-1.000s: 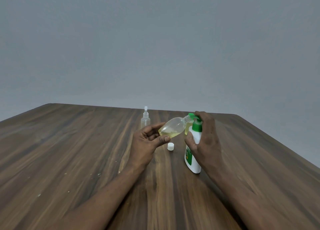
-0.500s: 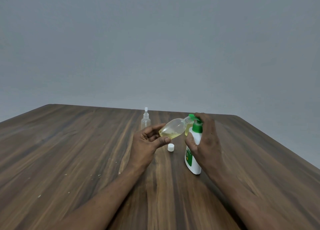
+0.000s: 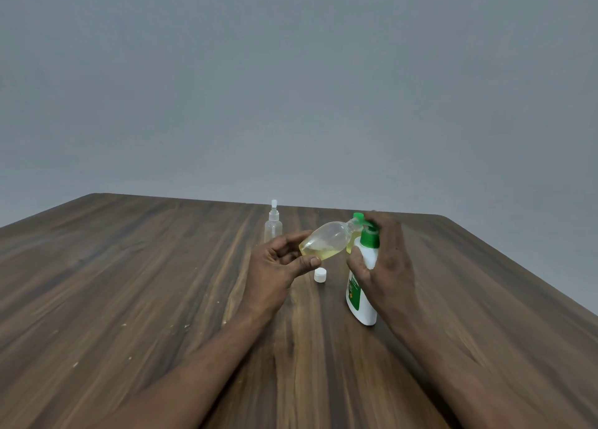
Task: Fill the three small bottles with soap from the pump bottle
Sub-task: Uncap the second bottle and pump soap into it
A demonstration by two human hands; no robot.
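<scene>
Yellow soap level unchanged; both hands (image 3: 278,266) stay put.

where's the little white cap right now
In the head view, the white cap sits on the table, between the left hand and the pump bottle.

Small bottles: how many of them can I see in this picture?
2. One clear small bottle is held tilted in the left hand at the pump bottle; one spray-top bottle stands farther back. A third may be hidden.
</scene>
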